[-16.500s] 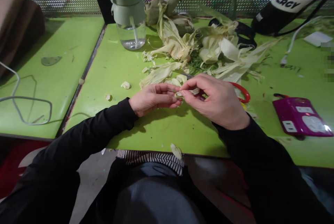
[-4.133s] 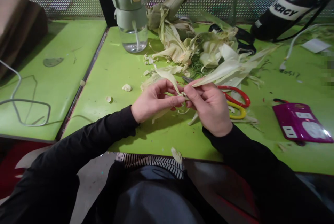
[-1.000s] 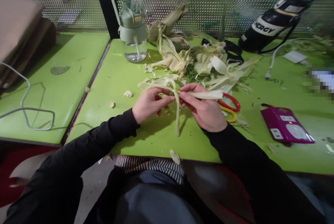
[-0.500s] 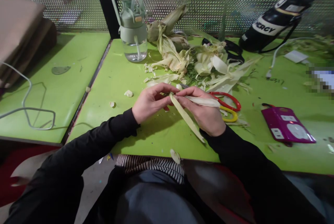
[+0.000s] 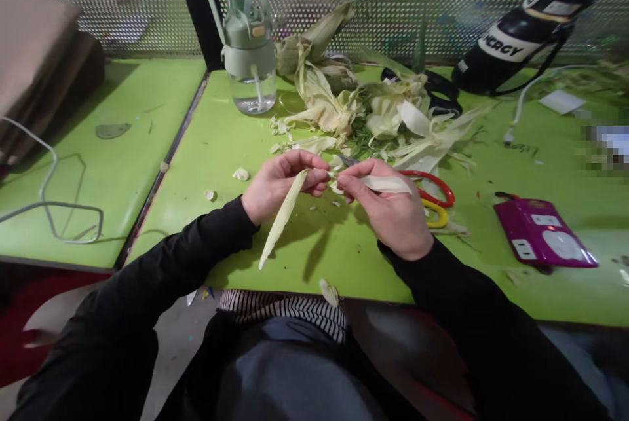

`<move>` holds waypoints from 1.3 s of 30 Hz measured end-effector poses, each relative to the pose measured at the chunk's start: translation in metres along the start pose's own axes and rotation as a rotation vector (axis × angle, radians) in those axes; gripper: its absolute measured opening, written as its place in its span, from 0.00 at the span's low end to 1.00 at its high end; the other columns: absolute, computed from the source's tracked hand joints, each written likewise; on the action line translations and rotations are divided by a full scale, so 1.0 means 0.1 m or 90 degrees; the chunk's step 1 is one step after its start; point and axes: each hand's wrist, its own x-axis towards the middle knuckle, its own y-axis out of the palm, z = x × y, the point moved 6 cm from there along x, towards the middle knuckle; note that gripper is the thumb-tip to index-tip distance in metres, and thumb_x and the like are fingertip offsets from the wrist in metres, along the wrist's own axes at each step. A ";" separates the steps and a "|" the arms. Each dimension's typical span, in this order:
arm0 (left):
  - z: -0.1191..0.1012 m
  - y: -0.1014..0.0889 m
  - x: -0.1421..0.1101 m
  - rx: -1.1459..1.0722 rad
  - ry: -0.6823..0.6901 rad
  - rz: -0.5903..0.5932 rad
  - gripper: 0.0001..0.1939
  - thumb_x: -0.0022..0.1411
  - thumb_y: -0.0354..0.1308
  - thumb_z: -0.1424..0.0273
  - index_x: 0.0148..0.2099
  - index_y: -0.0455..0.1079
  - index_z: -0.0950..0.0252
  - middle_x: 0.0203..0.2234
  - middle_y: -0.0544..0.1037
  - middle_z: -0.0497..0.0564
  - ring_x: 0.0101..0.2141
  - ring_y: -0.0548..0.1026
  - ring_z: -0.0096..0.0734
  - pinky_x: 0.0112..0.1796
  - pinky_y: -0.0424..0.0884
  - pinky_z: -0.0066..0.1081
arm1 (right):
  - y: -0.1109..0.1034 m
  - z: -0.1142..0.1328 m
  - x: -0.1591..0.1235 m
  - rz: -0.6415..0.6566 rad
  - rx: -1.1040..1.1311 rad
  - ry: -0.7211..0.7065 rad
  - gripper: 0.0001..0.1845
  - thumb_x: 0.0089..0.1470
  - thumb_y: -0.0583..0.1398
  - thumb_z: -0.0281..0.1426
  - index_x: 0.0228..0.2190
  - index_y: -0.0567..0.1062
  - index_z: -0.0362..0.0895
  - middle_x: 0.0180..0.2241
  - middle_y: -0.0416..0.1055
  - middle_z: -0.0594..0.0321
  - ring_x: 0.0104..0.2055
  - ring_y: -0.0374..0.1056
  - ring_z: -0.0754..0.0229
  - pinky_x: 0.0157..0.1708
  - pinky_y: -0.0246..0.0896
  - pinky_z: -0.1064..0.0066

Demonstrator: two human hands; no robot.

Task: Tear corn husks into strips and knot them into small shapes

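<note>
Left hand [image 5: 275,186] pinching husk strip [image 5: 284,218], now slanting leftward (rightward before); right hand [image 5: 397,217] pinching pale husk [image 5: 388,184]

A long, narrow, pale yellow-green husk strip [image 5: 282,223] is pinched near its upper end by the left hand [image 5: 275,188] and hung slantwise above the green table [image 5: 354,267], its tapered tip lowermost. A whitish husk strip [image 5: 388,184] is held in the right hand [image 5: 400,221], laid roughly level across the fingers; any join between them is hidden.

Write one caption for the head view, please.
Left hand and right hand pinching pale husk strips above a green table, beside scissors.
</note>
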 end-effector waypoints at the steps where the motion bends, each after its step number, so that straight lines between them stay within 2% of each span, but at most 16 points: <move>1: -0.01 -0.02 0.01 0.008 0.010 -0.008 0.09 0.58 0.69 0.74 0.37 0.71 0.69 0.27 0.78 0.44 0.25 0.77 0.17 0.32 0.76 0.21 | -0.01 -0.03 0.02 0.003 0.015 0.003 0.13 0.58 0.66 0.42 0.31 0.75 0.47 0.23 0.71 0.68 0.23 0.65 0.64 0.25 0.64 0.70; 4: -0.02 -0.11 0.04 0.006 0.031 -0.061 0.08 0.60 0.67 0.75 0.37 0.69 0.68 0.27 0.77 0.44 0.27 0.77 0.18 0.35 0.76 0.22 | -0.10 -0.10 0.09 -0.024 0.045 -0.045 0.14 0.59 0.64 0.44 0.39 0.74 0.48 0.31 0.72 0.66 0.27 0.68 0.63 0.27 0.67 0.69; 7: 0.00 -0.17 0.07 -0.006 0.030 -0.090 0.07 0.61 0.65 0.77 0.39 0.69 0.68 0.28 0.77 0.45 0.29 0.78 0.19 0.39 0.76 0.24 | -0.27 0.05 0.06 -0.208 -0.092 -0.224 0.20 0.57 0.67 0.40 0.49 0.71 0.51 0.37 0.70 0.63 0.30 0.65 0.61 0.25 0.63 0.68; 9: 0.01 -0.13 0.07 -0.009 0.032 -0.065 0.06 0.61 0.65 0.78 0.40 0.70 0.68 0.30 0.78 0.46 0.30 0.79 0.20 0.41 0.76 0.26 | -0.19 0.22 -0.04 -0.235 -0.218 -0.359 0.17 0.59 0.65 0.35 0.49 0.71 0.53 0.36 0.69 0.65 0.29 0.63 0.61 0.26 0.62 0.68; 11: 0.03 -0.07 0.04 -0.001 0.038 -0.030 0.06 0.61 0.64 0.78 0.40 0.71 0.68 0.32 0.79 0.48 0.32 0.78 0.22 0.41 0.77 0.27 | 0.09 0.35 -0.15 -0.090 -0.318 -0.476 0.15 0.62 0.62 0.32 0.50 0.72 0.54 0.31 0.69 0.67 0.29 0.65 0.61 0.28 0.64 0.67; 13: 0.05 0.00 0.02 0.032 0.037 -0.007 0.04 0.62 0.63 0.78 0.39 0.72 0.68 0.32 0.79 0.48 0.31 0.77 0.22 0.40 0.76 0.28 | 0.34 0.38 -0.25 0.051 -0.399 -0.517 0.15 0.63 0.60 0.30 0.51 0.74 0.53 0.29 0.71 0.66 0.30 0.67 0.60 0.29 0.66 0.67; 15: 0.09 0.04 0.00 0.082 0.028 0.008 0.02 0.62 0.62 0.78 0.38 0.73 0.68 0.32 0.78 0.48 0.31 0.76 0.22 0.40 0.75 0.28 | 0.43 0.41 -0.33 0.084 -0.402 -0.551 0.12 0.63 0.59 0.28 0.47 0.76 0.51 0.30 0.73 0.64 0.32 0.69 0.59 0.33 0.68 0.66; 18: 0.15 0.05 0.00 0.084 0.005 0.032 0.02 0.63 0.62 0.78 0.39 0.73 0.68 0.32 0.79 0.48 0.32 0.77 0.22 0.41 0.75 0.28 | 0.24 0.42 -0.31 -0.014 -0.278 -0.493 0.06 0.61 0.60 0.27 0.39 0.76 0.50 0.33 0.77 0.63 0.34 0.72 0.59 0.37 0.70 0.66; 20: 0.18 0.03 0.01 0.032 -0.026 0.055 0.04 0.63 0.62 0.76 0.41 0.73 0.68 0.32 0.80 0.49 0.32 0.78 0.23 0.41 0.76 0.28 | 0.05 0.35 -0.21 -0.084 -0.206 -0.382 0.02 0.61 0.62 0.29 0.36 0.75 0.49 0.33 0.77 0.64 0.34 0.72 0.59 0.36 0.69 0.66; 21: 0.19 0.02 0.02 0.003 -0.041 0.066 0.05 0.63 0.63 0.74 0.42 0.72 0.68 0.32 0.80 0.49 0.32 0.79 0.23 0.41 0.77 0.28 | -0.01 0.31 -0.17 -0.085 -0.179 -0.329 0.01 0.61 0.62 0.31 0.35 0.74 0.49 0.32 0.76 0.64 0.32 0.71 0.60 0.34 0.68 0.66; 23: 0.19 0.01 0.02 -0.043 -0.063 0.089 0.09 0.60 0.67 0.73 0.42 0.72 0.68 0.31 0.80 0.49 0.31 0.79 0.23 0.41 0.77 0.28 | -0.06 0.22 -0.07 -0.031 -0.122 -0.229 0.04 0.62 0.62 0.34 0.34 0.74 0.48 0.31 0.74 0.64 0.31 0.70 0.60 0.32 0.67 0.67; 25: 0.17 0.01 0.01 -0.071 -0.071 0.111 0.13 0.56 0.70 0.72 0.42 0.73 0.68 0.32 0.80 0.49 0.31 0.80 0.23 0.42 0.77 0.28 | -0.06 0.18 -0.02 0.019 -0.086 -0.182 0.05 0.62 0.61 0.35 0.35 0.73 0.48 0.33 0.74 0.63 0.31 0.70 0.60 0.32 0.67 0.67; 27: 0.15 0.01 0.01 -0.080 -0.072 0.125 0.17 0.53 0.72 0.71 0.44 0.74 0.68 0.34 0.81 0.49 0.33 0.80 0.24 0.44 0.77 0.29 | -0.05 0.18 -0.01 0.046 -0.089 -0.196 0.04 0.62 0.61 0.34 0.35 0.74 0.47 0.34 0.74 0.62 0.32 0.69 0.60 0.33 0.66 0.67; 30: 0.12 0.01 -0.01 -0.076 -0.068 0.122 0.16 0.56 0.71 0.67 0.44 0.74 0.67 0.34 0.80 0.49 0.33 0.80 0.24 0.45 0.78 0.29 | 0.00 0.20 -0.04 0.071 -0.119 -0.227 0.03 0.63 0.60 0.33 0.36 0.74 0.49 0.34 0.74 0.61 0.34 0.69 0.58 0.34 0.66 0.65; 35: 0.13 0.04 -0.02 -0.081 -0.078 0.110 0.15 0.55 0.72 0.70 0.43 0.74 0.67 0.34 0.81 0.48 0.33 0.80 0.22 0.42 0.78 0.26 | -0.01 0.09 -0.01 0.055 -0.030 -0.116 0.06 0.64 0.60 0.37 0.37 0.74 0.49 0.34 0.73 0.62 0.33 0.70 0.60 0.34 0.68 0.66; 39: 0.11 0.05 -0.01 -0.060 -0.039 0.092 0.15 0.54 0.72 0.72 0.42 0.73 0.68 0.31 0.80 0.47 0.31 0.80 0.22 0.40 0.78 0.26 | 0.01 -0.01 0.04 0.059 0.028 -0.034 0.11 0.61 0.62 0.41 0.40 0.73 0.47 0.33 0.73 0.63 0.31 0.70 0.62 0.31 0.68 0.69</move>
